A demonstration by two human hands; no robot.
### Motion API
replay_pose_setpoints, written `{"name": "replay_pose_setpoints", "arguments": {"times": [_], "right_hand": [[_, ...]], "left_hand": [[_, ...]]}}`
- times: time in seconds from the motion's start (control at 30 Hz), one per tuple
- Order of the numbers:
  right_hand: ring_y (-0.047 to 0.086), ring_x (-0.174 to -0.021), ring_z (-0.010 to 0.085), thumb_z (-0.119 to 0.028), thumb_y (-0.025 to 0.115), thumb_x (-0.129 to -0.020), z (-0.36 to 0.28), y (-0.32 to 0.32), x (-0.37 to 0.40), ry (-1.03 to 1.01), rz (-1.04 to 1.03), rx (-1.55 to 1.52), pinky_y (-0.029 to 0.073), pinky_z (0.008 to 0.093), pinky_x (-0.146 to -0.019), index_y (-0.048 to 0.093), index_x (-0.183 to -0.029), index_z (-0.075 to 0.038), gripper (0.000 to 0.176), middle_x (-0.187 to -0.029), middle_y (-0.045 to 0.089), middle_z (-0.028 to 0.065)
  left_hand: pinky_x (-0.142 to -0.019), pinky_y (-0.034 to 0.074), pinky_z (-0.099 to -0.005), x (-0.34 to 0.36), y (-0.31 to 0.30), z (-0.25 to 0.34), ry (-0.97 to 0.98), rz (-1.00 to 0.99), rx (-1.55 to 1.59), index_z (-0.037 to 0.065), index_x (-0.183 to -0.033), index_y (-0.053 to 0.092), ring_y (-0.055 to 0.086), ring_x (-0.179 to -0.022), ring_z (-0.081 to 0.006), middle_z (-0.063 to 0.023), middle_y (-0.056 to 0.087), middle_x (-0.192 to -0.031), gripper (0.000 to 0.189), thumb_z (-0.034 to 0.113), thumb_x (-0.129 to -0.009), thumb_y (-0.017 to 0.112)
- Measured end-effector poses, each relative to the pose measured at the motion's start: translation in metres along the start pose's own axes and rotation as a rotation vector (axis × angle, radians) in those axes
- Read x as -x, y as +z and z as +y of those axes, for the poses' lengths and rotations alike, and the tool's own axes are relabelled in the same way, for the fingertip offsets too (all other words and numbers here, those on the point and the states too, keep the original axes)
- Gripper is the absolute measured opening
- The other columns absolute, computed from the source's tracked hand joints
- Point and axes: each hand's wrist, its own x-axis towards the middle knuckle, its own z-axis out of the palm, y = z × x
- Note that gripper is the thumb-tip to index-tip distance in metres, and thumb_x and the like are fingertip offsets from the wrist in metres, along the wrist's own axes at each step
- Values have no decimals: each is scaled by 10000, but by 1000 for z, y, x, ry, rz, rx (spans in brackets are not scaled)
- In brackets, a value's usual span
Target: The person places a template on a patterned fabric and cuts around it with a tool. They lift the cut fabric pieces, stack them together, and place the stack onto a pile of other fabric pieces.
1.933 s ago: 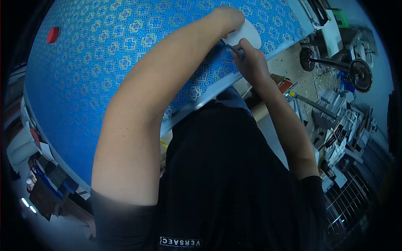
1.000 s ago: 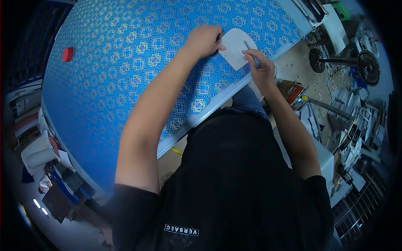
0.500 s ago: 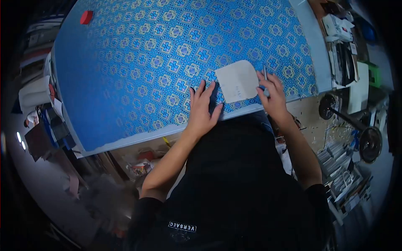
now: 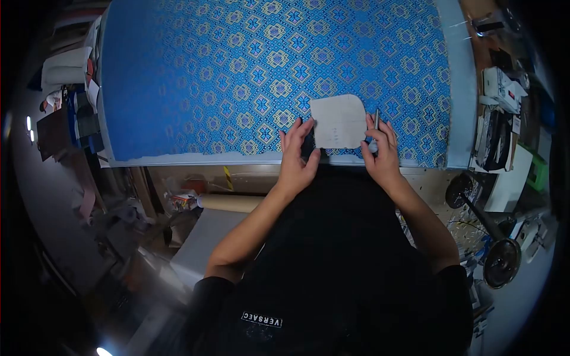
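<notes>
A pale card-like pattern piece (image 4: pixel 338 123) with rounded far corners and small handwriting lies on blue patterned fabric (image 4: pixel 261 77), close to the near edge. My left hand (image 4: pixel 298 157) is at the piece's left side, thumb and fingers apart, fingertips at or close to its edge. It holds nothing that I can see. A dark patch, perhaps shadow, shows between those fingers and the piece. On the other side my right hand (image 4: pixel 381 153) holds a slim silver pen (image 4: pixel 376 120) pointing away from me. Its fingertips are beside the piece's right edge.
The fabric covers most of a large table (image 4: pixel 460 89) with a pale border. A black metal stand (image 4: pixel 502 261) with a round base is at the right. Papers and a white box (image 4: pixel 500 86) sit beyond the table's right side. A cream roll (image 4: pixel 231 203) lies below the table.
My view has shifted, so the table looks straighter and the red object at the far left is out of view. My left hand is closer to the pattern piece; my right still holds the pen.
</notes>
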Motion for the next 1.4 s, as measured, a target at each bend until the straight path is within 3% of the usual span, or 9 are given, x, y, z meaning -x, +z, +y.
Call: {"name": "replay_pose_setpoints", "arguments": {"times": [0.17, 0.23, 0.33, 0.53, 0.6, 0.67, 0.8, 1.2, 1.4], "right_hand": [[510, -1350, 391, -44, 690, -893, -3, -2, -12, -14, 66, -92, 353, 507, -1157, 522, -1171, -61, 326, -1447, 576, 224], [509, -1358, 399, -39, 688, -897, -9, -9, -37, -26, 113, -111, 360, 497, -1157, 518, -1177, -54, 328, -1440, 575, 241], [510, -1371, 403, -40, 677, -915, -16, -20, -95, -55, 259, -161, 402, 479, -1136, 509, -1213, -37, 342, -1420, 575, 260], [539, -1347, 395, -78, 666, -946, -4, -24, -165, 12, 299, -134, 470, 442, -1083, 524, -1244, -32, 333, -1388, 596, 213], [537, -1352, 391, -91, 660, -956, 11, -18, -162, 91, 232, -55, 478, 437, -1075, 532, -1242, -34, 318, -1380, 601, 199], [564, -1317, 380, -100, 652, -965, 29, -5, -150, 299, 133, 13, 500, 444, -1039, 545, -1238, -44, 298, -1370, 606, 196], [598, -1251, 384, -98, 659, -961, 53, 5, -142, 113, 188, 64, 508, 453, -1012, 543, -1248, -55, 313, -1366, 610, 196], [569, -1232, 381, -146, 761, -894, 69, 1, -165, -54, 76, 104, 425, 499, -1059, 589, -1229, -90, 381, -1347, 617, 171], [479, -1380, 419, -214, 776, -893, 68, 1, -160, -89, 51, 149, 312, 562, -1180, 595, -1239, -132, 398, -1382, 598, 185]], "left_hand": [[-1246, 77, -552, -9, -6, 7, 33, -1, 95, 74, -1538, 380, 306, -1523, -347, -144, 467, -1553, 704, 31, -881, 627], [-1227, 251, -454, -34, -10, 17, 70, 40, 400, 45, -1545, 363, 392, -1477, -335, -184, 472, -1535, 691, 9, -896, 596], [-1175, 365, -377, -81, -29, 39, 271, 133, 231, 16, -1543, 356, 467, -1422, -320, -212, 476, -1516, 669, -21, -907, 559], [-1155, 398, -410, -154, -60, 53, 378, 128, 267, 4, -1498, 404, 501, -1384, -357, -237, 493, -1488, 600, -31, -913, 535], [-1151, 395, -445, -169, -58, 7, 345, 150, 169, 12, -1462, 456, 490, -1382, -375, -245, 490, -1490, 557, -6, -915, 561], [-1183, 334, -508, -173, -61, -42, 358, 183, -459, 22, -1438, 502, 453, -1401, -383, -220, 473, -1518, 513, 56, -934, 590], [-1219, 229, -565, -146, -68, -60, 327, 245, -579, 79, -1436, 534, 368, -1469, -397, -156, 471, -1546, 474, 165, -974, 589], [-1218, 145, -645, -178, -36, -30, 349, 138, -340, 103, -1459, 504, 330, -1485, -430, -140, 481, -1546, 577, 253, -926, 666], [-1223, 151, -632, -170, -26, -26, 410, 137, -430, 99, -1477, 495, 345, -1479, -431, -149, 497, -1535, 659, 285, -886, 720]]}}
